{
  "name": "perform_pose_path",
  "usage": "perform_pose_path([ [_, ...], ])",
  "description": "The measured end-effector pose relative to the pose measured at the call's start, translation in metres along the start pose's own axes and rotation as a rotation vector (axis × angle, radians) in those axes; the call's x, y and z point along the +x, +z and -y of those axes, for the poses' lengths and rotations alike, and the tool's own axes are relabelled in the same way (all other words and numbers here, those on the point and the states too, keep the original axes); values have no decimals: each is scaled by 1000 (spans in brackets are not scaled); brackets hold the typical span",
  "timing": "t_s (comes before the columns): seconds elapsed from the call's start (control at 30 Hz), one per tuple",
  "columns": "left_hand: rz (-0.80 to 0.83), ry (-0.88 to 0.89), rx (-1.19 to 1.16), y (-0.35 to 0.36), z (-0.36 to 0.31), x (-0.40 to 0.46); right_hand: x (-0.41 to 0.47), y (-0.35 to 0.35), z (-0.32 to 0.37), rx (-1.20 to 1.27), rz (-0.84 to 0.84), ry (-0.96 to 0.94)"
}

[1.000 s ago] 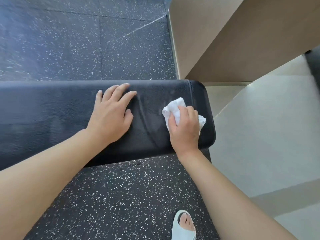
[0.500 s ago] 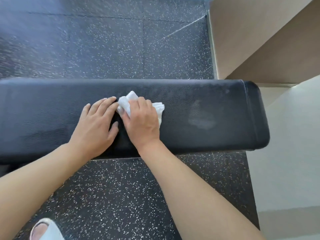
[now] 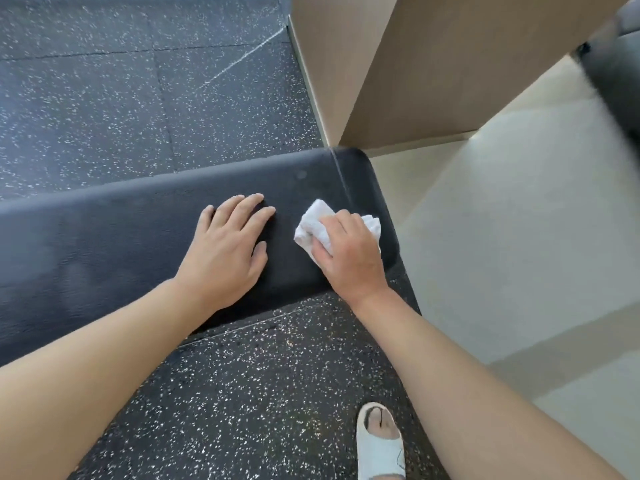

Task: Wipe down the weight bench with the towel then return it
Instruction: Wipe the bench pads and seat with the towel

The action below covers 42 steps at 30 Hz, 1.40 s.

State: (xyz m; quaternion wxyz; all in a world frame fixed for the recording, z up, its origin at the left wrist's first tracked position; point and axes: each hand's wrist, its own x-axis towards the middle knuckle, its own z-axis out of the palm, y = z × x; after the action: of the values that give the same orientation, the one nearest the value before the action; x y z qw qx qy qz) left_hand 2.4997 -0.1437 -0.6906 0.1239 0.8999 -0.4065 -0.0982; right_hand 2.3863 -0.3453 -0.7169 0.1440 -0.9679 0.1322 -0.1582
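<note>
Both hands on the weight bench [image 3: 104, 244]. Left hand [image 3: 221, 251] lies flat on the pad, fingers straight and slightly spread, holding nothing, just bracing. Right hand [image 3: 349, 254] has fingers curled over the white towel [image 3: 311, 223], bunching it and pressing it onto the pad near the bench's right end, close to the rounded corner. Hands are apart, a strip of bare pad between them. Towel is wadded, partly under the palm, corners sticking out past the fingers on both sides. Bench sits on speckled rubber floor [image 3: 173, 98]; tan wall corner [image 3: 415, 81] right behind the bench end; a foot in a white slide sandal [image 3: 379, 445] at bottom. Step in hand, as I read it: wipe phase, working the right end of the pad. Return not started. Next move probably calls for a stroke back leftward with steady downward pressure, and the left hand has to lift or shift out of the towel's path. Can't tell how much of the pad's left part is done. Where the towel gets returned to isn't in view.
</note>
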Motion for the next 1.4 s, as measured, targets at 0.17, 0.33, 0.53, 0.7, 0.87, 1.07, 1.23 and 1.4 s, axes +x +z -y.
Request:
perform_pose_path([
  [0.17, -68, -16, 39, 28, -45, 32, -30, -20, -39, 49, 7, 54],
  [0.33, -122, -61, 28, 31, -49, 33, -32, -16, -49, 80, -56, 59],
  [0.53, -158, -59, 31, 34, -50, 35, 42, -2, -54, 61, -112, 76],
  [0.7, -165, -55, 48, 36, -48, 36, 131, 25, -55, 38, -86, 189],
  [0.87, -155, -58, 60, 36, -47, 36, 90, 12, -36, 95, -57, 211],
  [1.07, -157, -62, 48, 37, -45, 36, 7, -15, -38, 93, 79, 48],
  [1.23, -149, -52, 57, 38, -42, 37, 55, 2, -40, 45, 9, 50],
  [1.4, -153, -54, 68, 37, -43, 36, 111, 19, -40, 19, -15, 78],
])
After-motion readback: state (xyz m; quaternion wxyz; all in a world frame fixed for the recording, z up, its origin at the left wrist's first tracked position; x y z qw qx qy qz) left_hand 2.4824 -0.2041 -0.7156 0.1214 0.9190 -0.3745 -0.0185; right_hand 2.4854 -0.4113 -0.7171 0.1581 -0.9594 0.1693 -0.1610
